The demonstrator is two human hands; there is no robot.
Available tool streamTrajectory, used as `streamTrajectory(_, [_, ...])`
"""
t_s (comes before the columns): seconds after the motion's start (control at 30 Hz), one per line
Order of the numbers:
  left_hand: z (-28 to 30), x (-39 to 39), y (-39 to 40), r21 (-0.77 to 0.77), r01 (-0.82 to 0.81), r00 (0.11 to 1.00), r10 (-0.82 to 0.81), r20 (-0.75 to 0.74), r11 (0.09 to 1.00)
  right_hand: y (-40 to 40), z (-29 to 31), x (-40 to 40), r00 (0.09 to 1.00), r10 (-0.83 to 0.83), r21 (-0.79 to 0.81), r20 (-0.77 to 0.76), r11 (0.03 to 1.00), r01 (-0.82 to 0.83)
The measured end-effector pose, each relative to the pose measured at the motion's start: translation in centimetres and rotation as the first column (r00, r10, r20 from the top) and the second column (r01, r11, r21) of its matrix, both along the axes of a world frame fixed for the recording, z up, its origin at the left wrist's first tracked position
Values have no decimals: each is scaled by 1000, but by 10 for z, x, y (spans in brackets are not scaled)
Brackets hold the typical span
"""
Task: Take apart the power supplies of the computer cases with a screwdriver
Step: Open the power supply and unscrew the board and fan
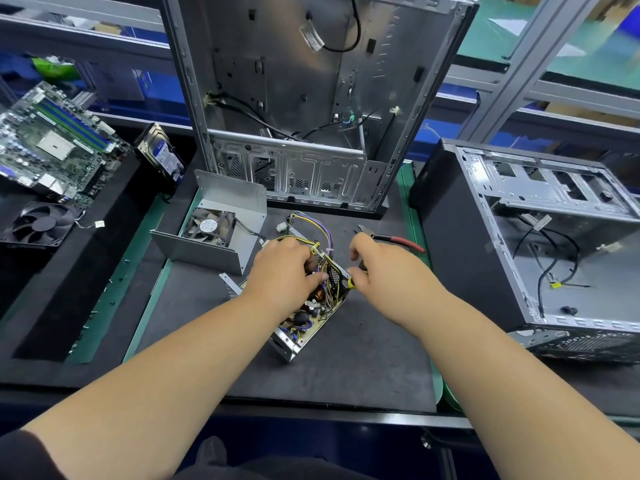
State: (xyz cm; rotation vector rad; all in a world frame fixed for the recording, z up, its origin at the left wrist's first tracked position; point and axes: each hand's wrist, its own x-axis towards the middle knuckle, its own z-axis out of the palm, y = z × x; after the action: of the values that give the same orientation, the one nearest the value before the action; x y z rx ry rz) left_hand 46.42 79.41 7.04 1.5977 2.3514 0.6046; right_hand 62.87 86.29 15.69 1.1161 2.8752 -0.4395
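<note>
From the head view, the person is working over an opened power supply (308, 317) lying on the dark mat (363, 341) in the middle of the bench. The left hand (280, 268) is resting on the wire bundle (313, 233) at the far end of the unit, thumb pressing at the board; whether the fingers are actually curling round any wires is hidden. The right hand (377, 268) is pinching a small yellow-and-black screwdriver (350, 282) against the unit's right wall, with only the handle end showing.

The task is looking well along on this unit — its cover (214, 233) is already off and sitting just beside it to the left, while the circuit board is still seated in the lower shell, so freeing that board is likely what remains. Red-handled cutters (391, 239) are lying just beyond the right hand.

As for containers: the removed cover is holding a grey fan (209, 227); the upright case (311, 98) behind is holding only loose cables; the case on its side (540, 237) to the right is holding cables and a drive cage. A motherboard (52, 140), a hard drive (161, 154) and a black fan (40, 223) are lying on the left — parts already out.
</note>
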Motion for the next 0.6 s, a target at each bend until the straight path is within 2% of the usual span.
streamTrajectory(0.2, [1, -1, 0, -8, 2, 1000, -2, 8, 1000, 0, 0, 1, 996, -41, -66, -77, 997, 36])
streamTrajectory(0.37, [2, -2, 1, -12, 1, 1000, -1, 7, 1000, -1, -4, -2, 998, -65, 121, 19, 991, 62])
streamTrajectory(0.6, [1, -1, 0, -9, 3, 1000, -3, 1, 1000, 1, -6, -4, 981, -122, -45, -150, 992, 116])
